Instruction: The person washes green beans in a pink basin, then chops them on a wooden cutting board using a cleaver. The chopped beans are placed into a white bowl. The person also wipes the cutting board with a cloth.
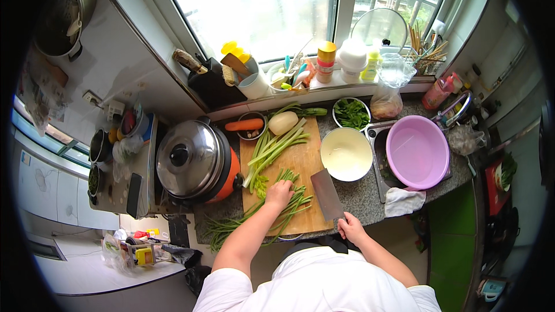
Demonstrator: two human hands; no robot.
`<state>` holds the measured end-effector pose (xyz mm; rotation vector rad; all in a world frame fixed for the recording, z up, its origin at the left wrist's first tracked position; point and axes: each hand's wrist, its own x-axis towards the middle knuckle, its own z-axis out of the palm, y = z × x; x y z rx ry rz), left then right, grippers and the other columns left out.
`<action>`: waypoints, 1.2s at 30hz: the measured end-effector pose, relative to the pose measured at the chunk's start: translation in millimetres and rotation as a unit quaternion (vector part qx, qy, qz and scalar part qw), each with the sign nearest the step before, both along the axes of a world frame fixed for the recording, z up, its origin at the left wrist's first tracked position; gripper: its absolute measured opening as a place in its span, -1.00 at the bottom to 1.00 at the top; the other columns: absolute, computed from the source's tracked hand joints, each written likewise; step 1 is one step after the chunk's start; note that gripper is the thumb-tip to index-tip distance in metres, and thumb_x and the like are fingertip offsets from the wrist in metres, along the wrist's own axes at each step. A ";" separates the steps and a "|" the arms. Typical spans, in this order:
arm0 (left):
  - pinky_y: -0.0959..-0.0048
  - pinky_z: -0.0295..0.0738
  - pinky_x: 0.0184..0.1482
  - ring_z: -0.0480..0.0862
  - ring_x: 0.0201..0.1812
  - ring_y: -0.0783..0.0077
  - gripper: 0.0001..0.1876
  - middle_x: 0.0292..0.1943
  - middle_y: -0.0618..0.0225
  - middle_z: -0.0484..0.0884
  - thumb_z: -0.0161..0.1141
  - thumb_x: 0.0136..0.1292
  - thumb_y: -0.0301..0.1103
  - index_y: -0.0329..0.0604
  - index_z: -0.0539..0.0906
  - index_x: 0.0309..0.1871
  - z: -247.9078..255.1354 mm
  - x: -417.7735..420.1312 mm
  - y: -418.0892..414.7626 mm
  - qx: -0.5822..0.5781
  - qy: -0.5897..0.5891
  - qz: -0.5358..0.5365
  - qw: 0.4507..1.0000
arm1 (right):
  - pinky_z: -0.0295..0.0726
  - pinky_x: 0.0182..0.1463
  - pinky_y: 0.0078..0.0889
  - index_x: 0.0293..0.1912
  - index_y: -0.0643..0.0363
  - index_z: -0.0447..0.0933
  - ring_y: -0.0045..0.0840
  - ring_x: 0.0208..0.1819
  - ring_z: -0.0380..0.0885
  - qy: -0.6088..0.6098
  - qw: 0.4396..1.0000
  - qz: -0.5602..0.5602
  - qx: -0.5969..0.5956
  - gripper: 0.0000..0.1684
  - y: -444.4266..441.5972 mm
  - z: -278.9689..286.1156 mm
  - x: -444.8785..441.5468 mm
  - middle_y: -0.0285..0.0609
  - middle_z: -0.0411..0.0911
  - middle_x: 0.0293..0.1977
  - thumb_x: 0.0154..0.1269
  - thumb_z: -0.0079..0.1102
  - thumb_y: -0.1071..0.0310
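My left hand (pixel 279 193) rests on a bunch of green beans (pixel 299 201) on the wooden cutting board (pixel 318 147); whether its fingers close round them is hidden. My right hand (pixel 352 228) grips the handle of a cleaver (pixel 327 195), its broad blade over the board's right edge. More long beans (pixel 227 229) trail off the board at the lower left. Celery stalks (pixel 271 154) lie higher on the board, below a peeled pale vegetable (pixel 283 123). A carrot (pixel 244 125) lies across a small bowl at the board's upper left corner.
Right of the board stand a cream bowl (pixel 346 154), a bowl of leafy greens (pixel 351 113) and a pink basin (pixel 417 152) over the sink. A lidded electric pot (pixel 190 160) stands close at the left. A white cloth (pixel 405 202) hangs over the counter's front edge.
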<state>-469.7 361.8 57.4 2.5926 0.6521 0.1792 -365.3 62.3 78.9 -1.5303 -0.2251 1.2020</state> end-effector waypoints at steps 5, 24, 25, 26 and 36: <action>0.20 0.57 -0.10 0.64 -0.14 0.08 -0.77 -0.25 0.21 0.61 0.37 0.11 -0.31 -0.05 0.62 -0.17 -7.9 -1.5 2.2 0.009 -0.004 -0.008 1.000 | 0.38 -0.60 -0.60 -0.10 0.18 0.43 -0.70 -0.65 0.35 -0.005 1.000 0.014 -0.011 -0.87 3.0 5.5 -1.2 -0.33 0.41 -0.53 0.48 -0.03 0.35; 0.12 0.37 0.20 0.47 0.15 0.12 -0.78 0.03 0.14 0.48 0.30 0.09 -0.24 -0.08 0.73 -0.22 28.4 10.2 7.9 0.019 0.217 -0.028 0.976 | 0.40 -0.57 -0.60 0.00 0.13 0.44 -0.71 -0.63 0.35 -0.001 0.999 0.026 -0.020 -0.81 2.7 0.4 0.5 -0.35 0.42 -0.54 0.46 0.00 0.33; 0.14 0.40 0.18 0.50 0.13 0.12 -0.78 0.00 0.13 0.51 0.32 0.07 -0.24 -0.09 0.74 -0.23 25.4 10.7 7.8 -0.012 0.212 -0.005 0.977 | 0.40 -0.57 -0.60 -0.01 0.14 0.44 -0.71 -0.63 0.35 -0.001 0.999 0.026 -0.019 -0.82 2.2 0.3 0.8 -0.35 0.41 -0.54 0.46 0.00 0.33; 0.16 0.43 0.16 0.53 0.10 0.13 -0.78 -0.02 0.12 0.55 0.33 0.06 -0.23 -0.09 0.75 -0.25 18.4 10.6 7.8 -0.043 0.206 0.019 0.977 | 0.40 -0.57 -0.60 -0.03 0.14 0.44 -0.71 -0.63 0.35 -0.001 1.000 0.025 -0.018 -0.83 1.7 0.2 1.1 -0.35 0.41 -0.54 0.46 0.00 0.33; 0.29 0.60 -0.07 0.72 -0.18 0.17 -0.79 -0.27 0.10 0.73 0.39 0.00 -0.26 -0.15 0.76 -0.33 -12.2 16.6 29.3 -0.237 0.139 0.091 0.957 | 0.41 -0.57 -0.58 -0.12 0.16 0.42 -0.70 -0.63 0.36 -0.001 1.000 0.018 -0.013 -0.89 2.2 2.5 0.7 -0.35 0.41 -0.55 0.45 0.00 0.34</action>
